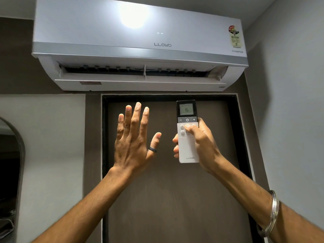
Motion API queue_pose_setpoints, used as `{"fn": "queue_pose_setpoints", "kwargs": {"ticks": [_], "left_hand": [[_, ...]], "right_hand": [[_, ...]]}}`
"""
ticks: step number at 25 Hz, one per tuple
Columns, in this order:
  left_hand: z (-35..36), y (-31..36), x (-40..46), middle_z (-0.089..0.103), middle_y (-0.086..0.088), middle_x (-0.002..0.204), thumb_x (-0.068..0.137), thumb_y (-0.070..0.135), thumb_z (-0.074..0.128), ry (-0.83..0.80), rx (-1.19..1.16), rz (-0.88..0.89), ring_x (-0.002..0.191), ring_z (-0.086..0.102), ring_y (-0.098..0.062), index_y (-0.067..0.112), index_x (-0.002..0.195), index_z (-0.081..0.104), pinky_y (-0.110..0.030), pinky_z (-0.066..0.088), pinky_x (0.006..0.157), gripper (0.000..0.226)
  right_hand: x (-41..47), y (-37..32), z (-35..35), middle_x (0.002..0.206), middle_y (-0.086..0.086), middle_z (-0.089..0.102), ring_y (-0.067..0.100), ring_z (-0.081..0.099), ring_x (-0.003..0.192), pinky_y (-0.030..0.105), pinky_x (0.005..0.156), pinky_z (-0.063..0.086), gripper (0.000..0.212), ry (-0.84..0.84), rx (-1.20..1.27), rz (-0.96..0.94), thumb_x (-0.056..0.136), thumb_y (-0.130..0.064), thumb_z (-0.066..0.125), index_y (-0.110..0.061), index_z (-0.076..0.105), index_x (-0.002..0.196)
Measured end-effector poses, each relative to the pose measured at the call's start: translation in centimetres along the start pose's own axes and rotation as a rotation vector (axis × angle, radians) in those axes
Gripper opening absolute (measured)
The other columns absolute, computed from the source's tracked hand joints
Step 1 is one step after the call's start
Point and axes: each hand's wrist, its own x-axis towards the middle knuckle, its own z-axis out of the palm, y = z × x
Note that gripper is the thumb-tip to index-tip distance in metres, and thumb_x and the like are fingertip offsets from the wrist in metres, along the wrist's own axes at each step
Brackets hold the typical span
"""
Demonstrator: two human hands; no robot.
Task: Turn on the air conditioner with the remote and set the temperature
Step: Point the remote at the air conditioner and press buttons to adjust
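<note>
Below the air conditioner (140, 44), right hand (201, 146) clamps the remote (187, 148) by its lower body, thumb on buttons. Light, rigid, smooth plastic; likely slippery. Left hand (133, 144) empty, fingers spread.

A dark brown door (175, 199) filled the middle of the view, set in a black frame (104, 137). Pale grey wall (52, 137) lay to its left, and a band of darker brown wall (15, 55) ran above that. Another grey wall (289, 102) angled away on the right. An arched mirror (10, 172) with a dark rim showed at the left edge. The ceiling (228, 6) was grey.
</note>
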Motion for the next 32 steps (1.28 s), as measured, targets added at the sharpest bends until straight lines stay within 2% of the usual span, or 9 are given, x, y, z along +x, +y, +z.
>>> {"fn": "queue_pose_setpoints", "kwargs": {"ticks": [3, 9, 14, 22, 28, 32], "left_hand": [[-0.2, 0.1, 0.0, 0.014, -0.016, 0.172, 0.1, 0.056, 0.044, -0.002, 0.001, -0.001, 0.16, 0.005, -0.036, 0.01, 0.162, 0.027, -0.047, -0.003, 0.131, 0.079], [-0.7, 0.3, 0.0, 0.015, -0.017, 0.172, 0.1, 0.056, 0.043, -0.007, -0.015, -0.005, 0.16, 0.007, -0.037, 0.01, 0.162, 0.028, -0.051, 0.004, 0.131, 0.079], [-0.9, 0.3, -0.3, 0.015, -0.017, 0.172, 0.099, 0.056, 0.045, -0.017, -0.032, -0.013, 0.16, 0.006, -0.036, 0.01, 0.162, 0.028, -0.05, 0.001, 0.131, 0.08], [-1.2, 0.3, -0.2, 0.015, -0.016, 0.172, 0.099, 0.057, 0.043, -0.008, -0.025, -0.015, 0.16, 0.006, -0.036, 0.01, 0.162, 0.027, -0.046, -0.004, 0.131, 0.08], [-1.2, 0.3, -0.3, 0.014, -0.016, 0.172, 0.1, 0.057, 0.044, -0.004, -0.004, -0.012, 0.16, 0.004, -0.036, 0.009, 0.162, 0.026, -0.045, -0.007, 0.131, 0.081], [-1.2, 0.2, -0.3, 0.014, -0.016, 0.172, 0.1, 0.058, 0.043, -0.001, 0.0, -0.011, 0.16, 0.004, -0.036, 0.01, 0.162, 0.025, -0.044, -0.008, 0.131, 0.081]], "right_hand": [[-0.2, -0.2, 0.0, 0.079, 0.008, 0.076, 0.027, 0.073, 0.061, 0.039, 0.054, 0.064, 0.036, 0.018, 0.007, -0.013, 0.094, -0.038, 0.051, -0.018, 0.048, 0.123], [-0.6, -0.3, 0.0, 0.082, 0.01, 0.076, 0.027, 0.074, 0.062, 0.04, 0.057, 0.065, 0.041, 0.014, -0.015, 0.017, 0.091, -0.042, 0.051, -0.018, 0.047, 0.125], [-0.8, -0.4, 0.1, 0.078, 0.007, 0.076, 0.026, 0.074, 0.061, 0.039, 0.056, 0.065, 0.046, 0.017, -0.021, 0.028, 0.091, -0.042, 0.051, -0.016, 0.046, 0.129], [-0.9, -0.7, 0.3, 0.082, 0.016, 0.076, 0.031, 0.073, 0.062, 0.041, 0.06, 0.064, 0.068, 0.05, 0.015, 0.097, 0.091, -0.053, 0.041, 0.004, 0.054, 0.124], [-1.2, -0.9, 0.6, 0.07, 0.018, 0.075, 0.036, 0.07, 0.051, 0.044, 0.052, 0.062, 0.044, 0.152, 0.031, 0.073, 0.101, -0.042, 0.041, -0.002, 0.058, 0.105], [-1.3, -1.1, 0.6, 0.071, 0.015, 0.076, 0.033, 0.071, 0.052, 0.043, 0.053, 0.063, 0.044, 0.17, 0.002, 0.071, 0.097, -0.047, 0.041, -0.007, 0.059, 0.102]]}}
